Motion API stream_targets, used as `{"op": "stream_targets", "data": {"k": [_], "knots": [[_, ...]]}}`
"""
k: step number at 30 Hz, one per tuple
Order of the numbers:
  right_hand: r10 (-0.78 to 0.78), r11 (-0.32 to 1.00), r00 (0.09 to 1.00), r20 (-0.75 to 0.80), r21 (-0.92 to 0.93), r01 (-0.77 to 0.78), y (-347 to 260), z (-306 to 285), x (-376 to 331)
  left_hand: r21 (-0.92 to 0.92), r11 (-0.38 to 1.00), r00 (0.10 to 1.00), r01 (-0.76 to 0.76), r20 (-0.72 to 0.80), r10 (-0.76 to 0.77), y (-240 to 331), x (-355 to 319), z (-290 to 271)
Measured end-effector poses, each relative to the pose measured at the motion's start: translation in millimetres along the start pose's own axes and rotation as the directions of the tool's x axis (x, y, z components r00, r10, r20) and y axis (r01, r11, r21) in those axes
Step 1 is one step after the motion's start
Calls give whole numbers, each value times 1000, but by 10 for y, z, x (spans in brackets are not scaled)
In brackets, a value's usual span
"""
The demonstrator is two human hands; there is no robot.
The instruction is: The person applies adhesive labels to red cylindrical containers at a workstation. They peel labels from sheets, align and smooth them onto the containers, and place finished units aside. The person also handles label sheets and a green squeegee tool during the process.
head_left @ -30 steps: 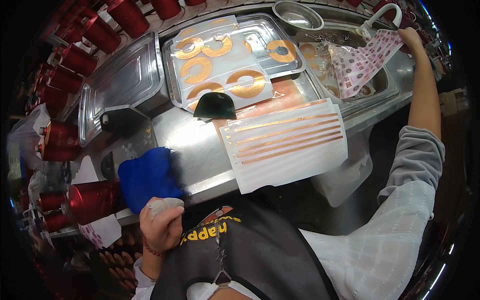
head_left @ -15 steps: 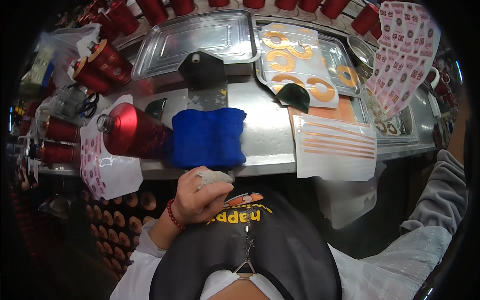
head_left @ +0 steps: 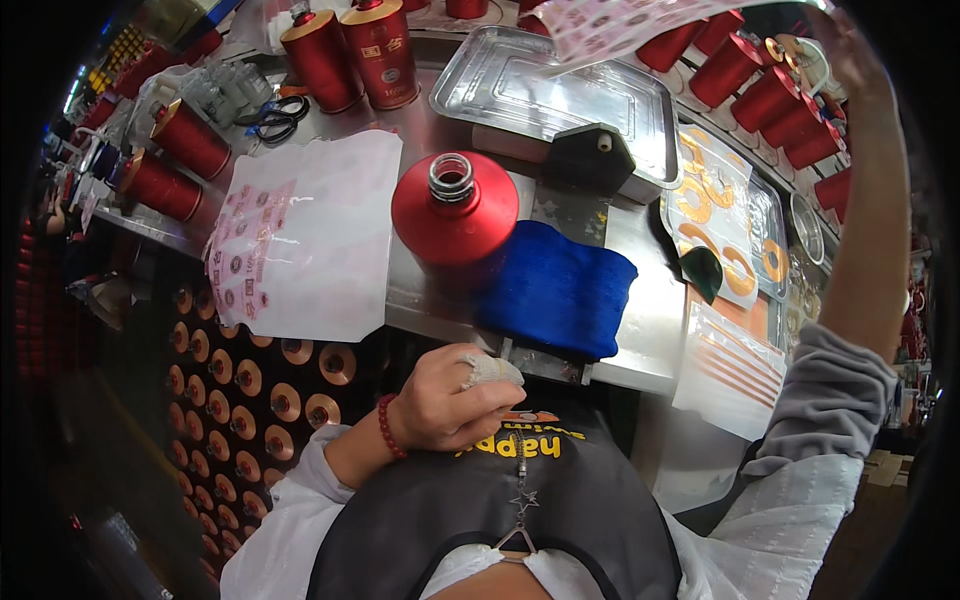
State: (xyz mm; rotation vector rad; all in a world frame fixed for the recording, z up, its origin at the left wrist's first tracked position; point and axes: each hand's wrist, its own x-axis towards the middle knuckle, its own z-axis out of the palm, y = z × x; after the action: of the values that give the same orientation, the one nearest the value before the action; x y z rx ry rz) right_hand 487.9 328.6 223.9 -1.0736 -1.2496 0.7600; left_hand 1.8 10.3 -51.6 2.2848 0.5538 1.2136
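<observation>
My left hand (head_left: 448, 400) is curled closed by the table's front edge, a pale wrap on one finger. Whatever it may hold is hidden. At the far right my right arm stretches out, and my right hand (head_left: 855, 55) grips the edge of a pink-and-white label sheet (head_left: 650, 28) across the top of the view. A red bottle (head_left: 455, 210) without a cap stands against the blue padded rest (head_left: 558, 285), just beyond my left hand. Left of it, a mostly bare backing sheet (head_left: 330, 230) with pink labels hangs over the table edge.
A metal tray (head_left: 560, 85) lies behind a dark angled block (head_left: 590, 160). Gold ring labels (head_left: 695, 200) and a sheet of copper strips (head_left: 735, 365) are at the right. Scissors (head_left: 275, 120) and capped red bottles (head_left: 385, 60) stand back left; several more bottles fill a crate below.
My view has turned leftward. The label sheet has gone from the right side to the top, with my right arm raised. The red bottle has tilted more upright; my left hand stays closed.
</observation>
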Motion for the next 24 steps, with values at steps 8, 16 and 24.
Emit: {"op": "stream_targets", "data": {"k": [8,16,24], "knots": [[576,815,805,-139,26,-579,2161,948,-1645,30,999,998,-19,-57,20,-28,18,-65],[746,665,666,28,29,-746,1988,996,-1823,32,999,999,32,-42,-31,-26,17,-52],[654,724,755,51,-330,-605,1882,902,-2041,39,999,1000,7,-17,-6,20,261,5]]}}
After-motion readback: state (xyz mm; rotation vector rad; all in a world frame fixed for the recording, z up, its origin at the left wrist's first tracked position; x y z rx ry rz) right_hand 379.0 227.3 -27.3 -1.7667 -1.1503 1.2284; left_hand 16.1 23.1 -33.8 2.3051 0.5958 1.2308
